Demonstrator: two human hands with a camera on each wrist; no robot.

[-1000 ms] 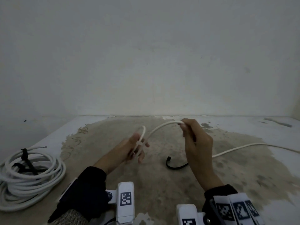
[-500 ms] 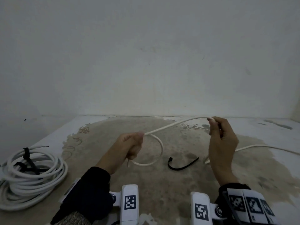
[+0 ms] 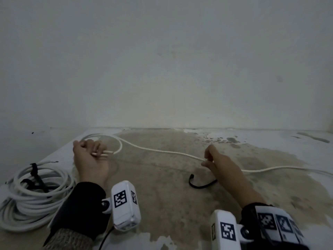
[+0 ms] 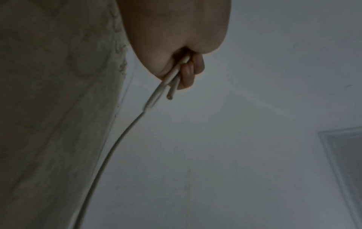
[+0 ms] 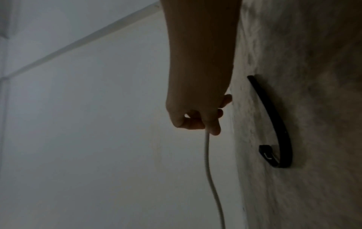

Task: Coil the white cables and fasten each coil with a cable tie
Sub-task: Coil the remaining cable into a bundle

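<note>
Left hand, at centre left of the head view, was fisted around one loop and the cut end of the thin white cable. Right hand pinched the cable farther right, just above the curved black cable tie.

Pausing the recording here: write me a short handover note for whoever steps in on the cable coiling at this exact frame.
Left hand: grips the loose white cable with its cut end, one loop formed.
Right hand: pinches the same cable further along; the rest trails off right.
Black cable tie: lies unused on the table near the right hand.
Done: finished coil at left, tied with black ties.
Left: keep coiling this cable, then fasten it.
</note>
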